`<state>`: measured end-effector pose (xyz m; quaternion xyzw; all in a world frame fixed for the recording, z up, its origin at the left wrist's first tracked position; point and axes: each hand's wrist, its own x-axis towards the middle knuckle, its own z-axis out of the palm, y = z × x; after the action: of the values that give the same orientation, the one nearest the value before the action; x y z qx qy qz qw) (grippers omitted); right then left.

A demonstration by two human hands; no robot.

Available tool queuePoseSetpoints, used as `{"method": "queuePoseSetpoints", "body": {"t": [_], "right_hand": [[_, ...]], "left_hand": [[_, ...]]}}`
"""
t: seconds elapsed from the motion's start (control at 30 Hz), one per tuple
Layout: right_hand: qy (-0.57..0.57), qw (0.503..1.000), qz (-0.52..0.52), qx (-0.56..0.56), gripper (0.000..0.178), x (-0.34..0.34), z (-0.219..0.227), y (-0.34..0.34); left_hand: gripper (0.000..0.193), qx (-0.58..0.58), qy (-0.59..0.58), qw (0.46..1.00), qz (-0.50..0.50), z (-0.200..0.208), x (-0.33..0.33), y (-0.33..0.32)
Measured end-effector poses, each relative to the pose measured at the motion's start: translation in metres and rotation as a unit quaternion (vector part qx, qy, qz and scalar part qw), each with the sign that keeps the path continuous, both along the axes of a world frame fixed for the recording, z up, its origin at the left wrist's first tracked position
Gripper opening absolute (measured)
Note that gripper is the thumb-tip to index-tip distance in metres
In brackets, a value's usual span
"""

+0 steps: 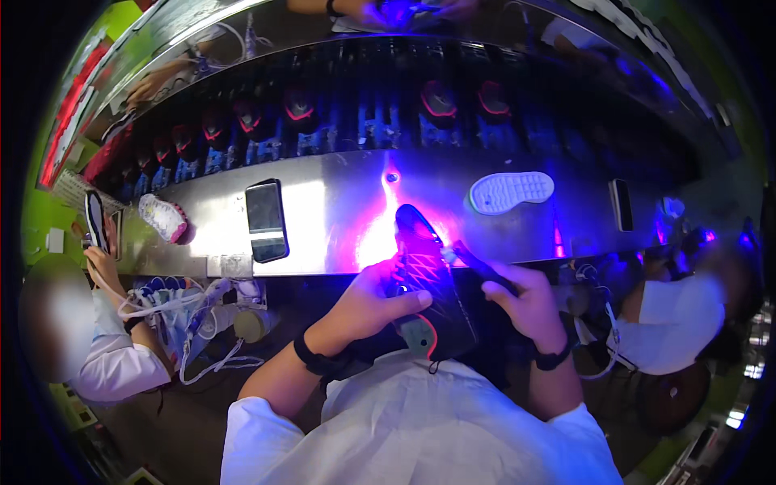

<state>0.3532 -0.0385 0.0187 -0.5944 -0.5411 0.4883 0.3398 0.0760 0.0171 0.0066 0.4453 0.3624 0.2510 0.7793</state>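
Observation:
A dark shoe upper [434, 279] with pink lacing is held in front of my body, toe pointing away over the near edge of the bench. My left hand [365, 305] is closed around its left side, with the thumb across the top near the ankle opening. In my right hand [529, 305] is a dark-handled brush [489, 267], gripped between thumb and fingers. Its pale tip meets the right side of the shoe near the forefoot. Violet light falls on the toe and the metal around it.
On the metal bench [323, 186] lie a white shoe sole [513, 192], a phone [267, 220], another phone [622, 204] and a pale patterned shoe [163, 218]. Behind it runs a rack of dark shoes [299, 105] with red edges. People [121, 356] sit on both sides, near white hoses [212, 323].

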Motion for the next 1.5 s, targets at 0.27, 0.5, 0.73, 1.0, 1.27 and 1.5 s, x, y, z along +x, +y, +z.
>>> {"method": "queuePoseSetpoints", "body": {"t": [0.27, 0.5, 0.73, 1.0, 1.27, 1.5], "right_hand": [[0.033, 0.992, 0.12, -0.036, 0.038, 0.032, 0.018, -0.021], [-0.05, 0.995, 0.076, 0.043, 0.038, 0.051, 0.015, -0.062], [-0.099, 0.988, 0.032, 0.111, 0.037, 0.057, 0.015, -0.073], [-0.183, 0.967, 0.065, 0.163, 0.039, 0.049, 0.055, -0.047], [-0.195, 0.96, 0.096, 0.174, 0.04, 0.03, 0.065, -0.015], [-0.207, 0.948, 0.104, 0.218, 0.04, 0.014, 0.047, 0.009]], "left_hand": [[0.055, 0.076, 0.063, 0.993, 0.057, 0.003, -0.006, 0.009], [0.054, 0.055, 0.042, 0.993, 0.091, 0.005, 0.022, -0.005], [0.042, -0.047, -0.007, 0.995, 0.082, 0.001, 0.039, -0.015], [0.048, -0.272, -0.151, 0.949, 0.045, -0.008, 0.028, -0.032], [0.053, -0.369, -0.194, 0.902, 0.113, 0.001, 0.014, -0.037], [0.066, -0.579, -0.312, 0.748, 0.088, -0.021, 0.002, -0.029]]}}
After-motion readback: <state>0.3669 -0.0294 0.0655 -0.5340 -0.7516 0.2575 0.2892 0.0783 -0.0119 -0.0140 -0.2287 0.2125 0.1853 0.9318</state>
